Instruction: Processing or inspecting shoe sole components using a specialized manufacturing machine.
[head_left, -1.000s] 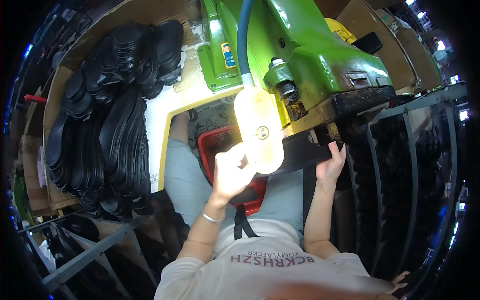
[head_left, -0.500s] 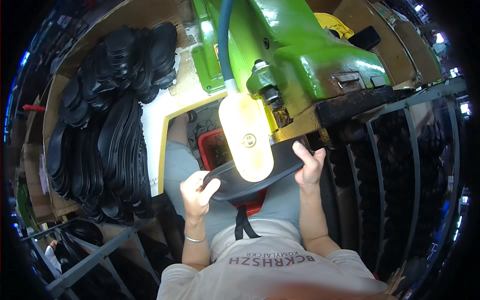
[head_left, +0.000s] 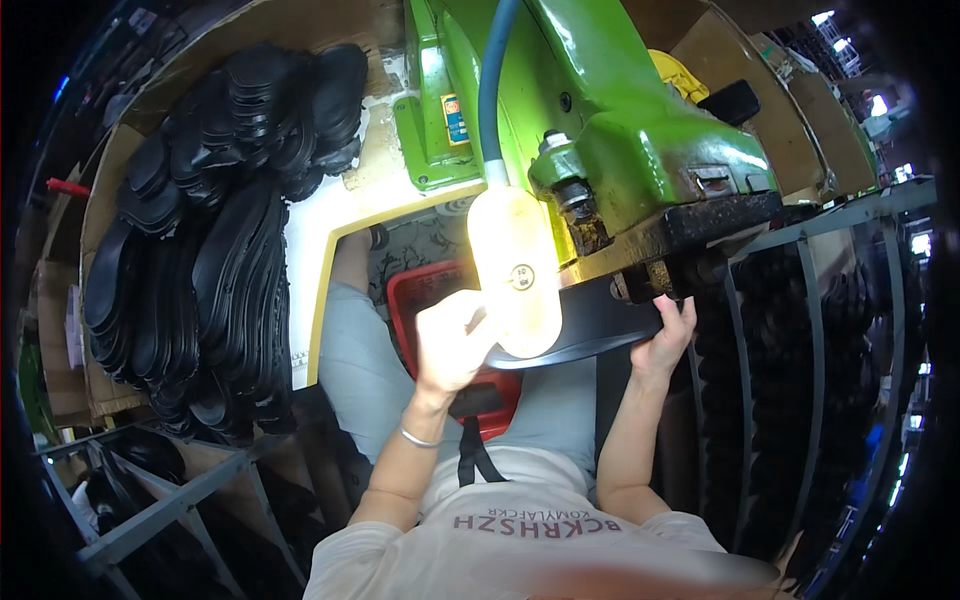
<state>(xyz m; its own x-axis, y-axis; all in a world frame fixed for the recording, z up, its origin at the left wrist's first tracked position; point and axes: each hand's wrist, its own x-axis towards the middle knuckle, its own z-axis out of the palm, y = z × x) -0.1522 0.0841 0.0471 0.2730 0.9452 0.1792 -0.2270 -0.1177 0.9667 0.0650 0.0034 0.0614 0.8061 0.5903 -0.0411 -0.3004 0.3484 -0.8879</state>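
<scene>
A black shoe sole (head_left: 605,322) lies lengthwise between my hands, below the head of a green machine (head_left: 640,150). My left hand (head_left: 452,338) is closed round the sole's left end, just beside a glowing oval lamp (head_left: 515,270). Its right end is gripped by my right hand (head_left: 668,340), with the thumb up near the dark metal working parts (head_left: 650,277) under the machine head. The lamp hides part of the sole's middle, and the right end reaches in close under those parts; I cannot tell if they touch.
Stacks of black soles (head_left: 240,270) fill the left side on a white, yellow-edged table (head_left: 325,240), with cardboard behind. Below my hands a red basket (head_left: 410,290) stands between my legs. Metal racks (head_left: 820,330) with dark items stand at right, another rack (head_left: 170,510) lower left.
Both hands have moved right with the sole, bringing its right end nearer the machine's working parts. My left hand has also risen a little, close to the lamp. The view has shifted slightly.
</scene>
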